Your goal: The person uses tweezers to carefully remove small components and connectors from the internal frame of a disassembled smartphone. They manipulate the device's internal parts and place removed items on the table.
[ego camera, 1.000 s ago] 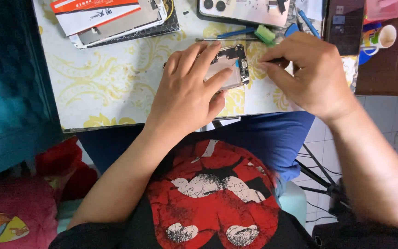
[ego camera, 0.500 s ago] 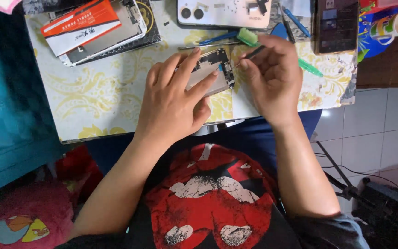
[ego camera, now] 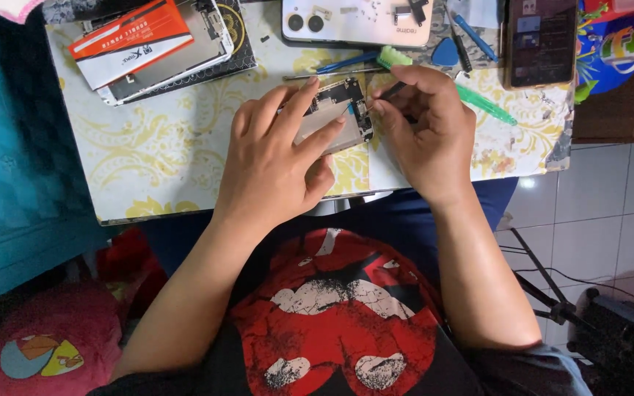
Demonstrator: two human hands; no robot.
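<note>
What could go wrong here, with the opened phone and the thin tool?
The thin tool in the right hand may slip and scratch parts inside the opened phone, which only the left hand steadies. Small loose parts on the white back cover might roll off and get lost.

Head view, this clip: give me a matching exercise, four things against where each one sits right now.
Things:
1. opened phone
2. white phone back cover
3. orange and white box
4. dark phone with screen up

Places:
A. far left of the table, on a stack
B. far right of the table, beside a mug
C. under the left hand, with the right hand working a thin tool at its edge
D. top middle of the table, camera holes showing

Pairs: 1-C, 2-D, 3-A, 4-B
</note>
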